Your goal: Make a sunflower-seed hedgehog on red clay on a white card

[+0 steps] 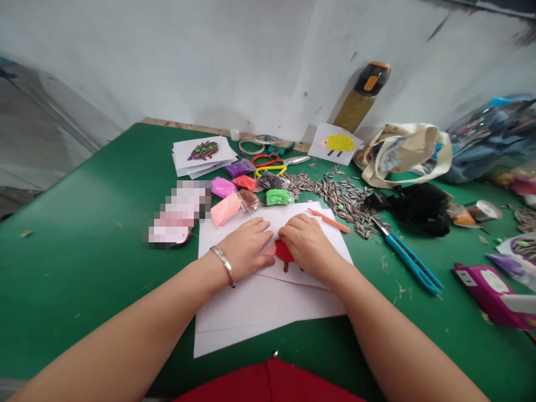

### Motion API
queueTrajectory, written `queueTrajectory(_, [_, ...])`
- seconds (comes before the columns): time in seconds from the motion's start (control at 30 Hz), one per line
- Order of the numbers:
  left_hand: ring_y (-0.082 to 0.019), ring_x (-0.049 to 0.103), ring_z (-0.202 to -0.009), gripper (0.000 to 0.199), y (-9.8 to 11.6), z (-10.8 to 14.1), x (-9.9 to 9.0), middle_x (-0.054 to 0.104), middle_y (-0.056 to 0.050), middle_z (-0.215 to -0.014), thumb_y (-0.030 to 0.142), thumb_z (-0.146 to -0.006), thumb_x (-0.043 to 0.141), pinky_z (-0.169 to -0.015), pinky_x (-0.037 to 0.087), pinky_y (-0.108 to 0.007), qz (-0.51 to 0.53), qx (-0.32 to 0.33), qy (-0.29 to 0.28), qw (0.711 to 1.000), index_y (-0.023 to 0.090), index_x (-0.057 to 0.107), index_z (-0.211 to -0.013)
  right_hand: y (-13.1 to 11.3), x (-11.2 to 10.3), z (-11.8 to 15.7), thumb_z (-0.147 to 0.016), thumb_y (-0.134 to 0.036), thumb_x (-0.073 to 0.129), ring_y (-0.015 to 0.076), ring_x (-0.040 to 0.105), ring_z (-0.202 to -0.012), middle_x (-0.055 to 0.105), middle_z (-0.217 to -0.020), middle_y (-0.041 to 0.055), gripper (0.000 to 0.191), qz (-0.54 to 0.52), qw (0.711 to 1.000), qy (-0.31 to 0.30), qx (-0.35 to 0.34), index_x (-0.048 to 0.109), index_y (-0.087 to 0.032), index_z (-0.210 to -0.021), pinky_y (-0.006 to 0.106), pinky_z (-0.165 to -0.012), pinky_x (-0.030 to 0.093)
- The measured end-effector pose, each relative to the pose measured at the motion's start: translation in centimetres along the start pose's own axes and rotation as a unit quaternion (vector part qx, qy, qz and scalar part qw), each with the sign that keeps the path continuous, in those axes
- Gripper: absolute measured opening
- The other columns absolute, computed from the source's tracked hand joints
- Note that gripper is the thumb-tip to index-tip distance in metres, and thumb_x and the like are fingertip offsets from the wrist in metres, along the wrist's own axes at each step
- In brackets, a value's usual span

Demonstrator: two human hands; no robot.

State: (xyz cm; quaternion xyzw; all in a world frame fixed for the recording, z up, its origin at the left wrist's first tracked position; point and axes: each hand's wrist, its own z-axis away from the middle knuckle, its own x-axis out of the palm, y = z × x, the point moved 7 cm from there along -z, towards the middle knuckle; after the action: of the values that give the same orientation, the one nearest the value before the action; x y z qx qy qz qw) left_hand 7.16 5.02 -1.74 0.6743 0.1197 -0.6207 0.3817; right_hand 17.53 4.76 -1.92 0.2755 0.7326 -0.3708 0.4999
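My left hand [247, 248], a silver bangle [223, 265] on its wrist, lies flat on a white paper sheet [268, 304]. My right hand [307, 243] presses close by, fingers curled at the edge of a red clay shape [283, 252] with thin brown legs. A bit of pink clay [270, 249] touches the shape's left side. Both hands hide part of the shape. An orange clay modelling tool [329, 220] lies just beyond my right hand.
Packets of modelling clay [247, 192] and a heap of sunflower seeds [343, 201] lie beyond the paper. A blue craft knife [408, 257] lies to the right. Scissors [270, 162], picture cards, a bottle [362, 97] and cloth bags stand along the far edge of the green table [71, 279].
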Motion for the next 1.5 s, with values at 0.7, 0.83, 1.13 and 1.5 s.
queueTrajectory(0.7, [-0.028,0.045,-0.116,0.030,-0.4,0.1,0.5,0.053,-0.014,-0.118,0.034,-0.083,0.060,-0.102,0.036,-0.042,0.001,-0.003,-0.003,1.000,0.012,0.060,-0.104,3.8,-1.8,2.1,-0.088,-0.013,0.044,0.0234,0.055,-0.095,0.060,-0.081,0.0077,0.023,0.018,0.996,0.025,0.081,0.065,-0.017,-0.080,0.040,-0.093,0.040])
queueTrajectory(0.83, [-0.029,0.046,-0.115,0.031,-0.3,0.0,0.5,0.054,-0.014,-0.118,0.035,-0.083,0.061,-0.101,0.037,-0.042,-0.002,0.000,-0.003,1.000,0.012,0.060,-0.103,3.1,-1.1,1.7,-0.087,-0.011,0.043,0.0184,0.054,-0.080,0.057,-0.074,0.0041,0.023,0.012,0.999,0.023,0.047,0.063,-0.017,-0.078,0.041,-0.102,0.034])
queueTrajectory(1.13, [-0.027,0.049,-0.108,0.027,0.0,0.1,0.2,0.055,-0.012,-0.111,0.036,-0.083,0.060,-0.097,0.041,-0.042,-0.011,0.011,0.012,1.000,0.013,0.061,-0.098,2.6,-0.6,1.2,-0.088,-0.014,0.044,0.0194,0.053,-0.081,0.060,-0.079,0.0056,0.022,0.016,0.997,-0.013,0.071,0.065,-0.018,-0.080,0.036,-0.085,0.041])
queueTrajectory(1.5, [-0.029,0.046,-0.113,0.029,-0.2,0.1,0.4,0.054,-0.014,-0.117,0.033,-0.082,0.061,-0.100,0.038,-0.041,-0.008,0.006,0.009,1.000,0.012,0.061,-0.102,3.9,-1.9,2.4,-0.087,-0.013,0.041,0.0252,0.055,-0.109,0.065,-0.083,0.0090,0.028,0.052,0.988,-0.027,0.143,0.066,-0.017,-0.075,0.034,-0.084,0.037])
